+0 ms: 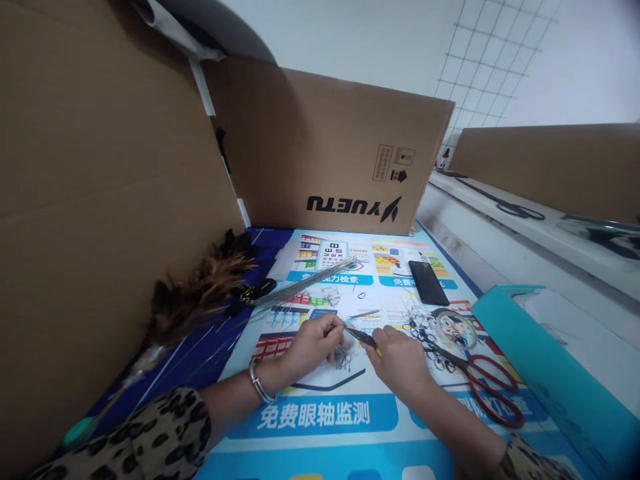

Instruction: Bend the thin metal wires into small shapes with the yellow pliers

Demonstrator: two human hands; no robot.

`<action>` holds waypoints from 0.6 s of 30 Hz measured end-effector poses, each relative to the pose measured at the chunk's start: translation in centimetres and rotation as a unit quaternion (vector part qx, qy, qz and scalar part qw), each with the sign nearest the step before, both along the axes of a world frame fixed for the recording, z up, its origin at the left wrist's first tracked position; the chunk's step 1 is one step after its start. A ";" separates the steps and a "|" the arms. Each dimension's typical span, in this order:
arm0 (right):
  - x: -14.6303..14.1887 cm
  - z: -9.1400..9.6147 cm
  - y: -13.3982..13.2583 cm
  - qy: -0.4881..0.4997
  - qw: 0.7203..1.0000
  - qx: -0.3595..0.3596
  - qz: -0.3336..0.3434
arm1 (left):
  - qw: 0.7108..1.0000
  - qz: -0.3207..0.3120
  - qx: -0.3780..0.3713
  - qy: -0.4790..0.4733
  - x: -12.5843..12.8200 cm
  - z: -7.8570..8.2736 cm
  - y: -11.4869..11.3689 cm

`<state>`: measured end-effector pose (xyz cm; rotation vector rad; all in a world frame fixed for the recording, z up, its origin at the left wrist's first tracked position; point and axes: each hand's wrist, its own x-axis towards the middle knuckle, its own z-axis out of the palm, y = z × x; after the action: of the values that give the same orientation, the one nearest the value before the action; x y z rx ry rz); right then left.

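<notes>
My left hand point(311, 347) is closed in a pinch on a thin piece of metal wire point(341, 325), held just above a small heap of bent wire pieces point(345, 360). My right hand point(400, 360) is wrapped round a pair of small pliers point(361, 337) whose tip meets the wire between the two hands. Both hands hover over a printed poster point(320, 413) covering the table. A silver bangle sits on my left wrist.
Red-handled scissors point(487, 380), a roll of clear tape point(456, 328) and loose wire rings lie to the right. A black phone point(428, 282), a bundle of straight wires point(310, 283) and a feather duster point(200, 293) lie further back. Cardboard walls point(330, 153) stand left and behind; a teal box point(545, 367) at right.
</notes>
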<state>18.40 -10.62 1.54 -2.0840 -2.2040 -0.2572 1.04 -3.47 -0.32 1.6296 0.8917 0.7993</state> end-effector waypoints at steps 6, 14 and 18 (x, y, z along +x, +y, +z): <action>0.1 -0.1 -0.1 -0.013 0.999 0.028 0.009 | 1.000 0.007 0.007 0.002 -0.1 0.0 -0.1; 0.1 -0.2 -0.1 -0.036 0.997 0.064 0.026 | 1.000 0.013 0.000 0.002 -0.1 0.3 -0.1; 0.0 -0.4 0.0 -0.017 0.998 0.054 0.016 | 1.000 0.014 0.003 -0.012 -0.1 0.4 -0.2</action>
<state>18.41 -10.60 1.10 -2.0002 -2.1886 -0.4021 0.96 -3.66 0.04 1.6125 0.8975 0.8416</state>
